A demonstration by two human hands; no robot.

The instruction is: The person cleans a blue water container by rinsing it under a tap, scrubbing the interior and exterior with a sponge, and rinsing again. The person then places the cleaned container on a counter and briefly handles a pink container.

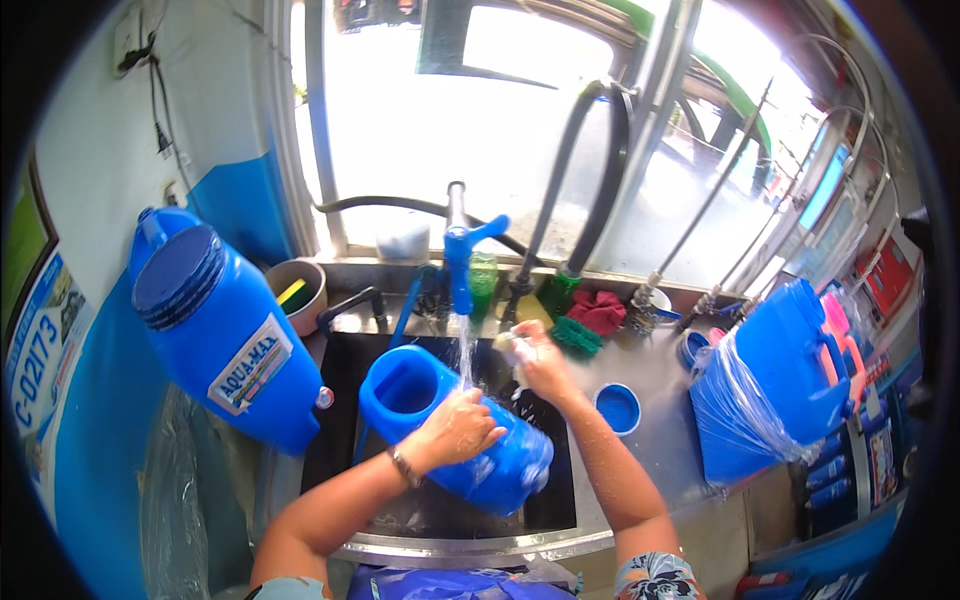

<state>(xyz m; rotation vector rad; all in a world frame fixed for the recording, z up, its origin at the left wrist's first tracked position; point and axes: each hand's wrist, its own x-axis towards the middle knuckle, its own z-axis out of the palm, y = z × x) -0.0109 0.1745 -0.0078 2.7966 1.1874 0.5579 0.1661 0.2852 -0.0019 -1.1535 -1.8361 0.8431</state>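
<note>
A blue plastic water container [487,457] lies tilted in the dark sink basin [547,495], its round open mouth toward the upper left. My left hand [459,426] is curled closed on its upper side; any handle beneath the fingers is hidden. Water runs from the blue-handled faucet [459,262] onto the container beside that hand. My right hand [546,366] holds a pale, soapy sponge [512,346] above the basin's right edge, apart from the container. Wet foam clings to the sponge and fingers.
At left stands a large capped blue container [225,337]; at right, a plastic-wrapped blue jug [757,397]. A blue cap [617,409] lies on the steel counter [652,465]. Behind the sink are a green scrub pad [576,337], a red cloth [596,311] and a brown pot [304,315].
</note>
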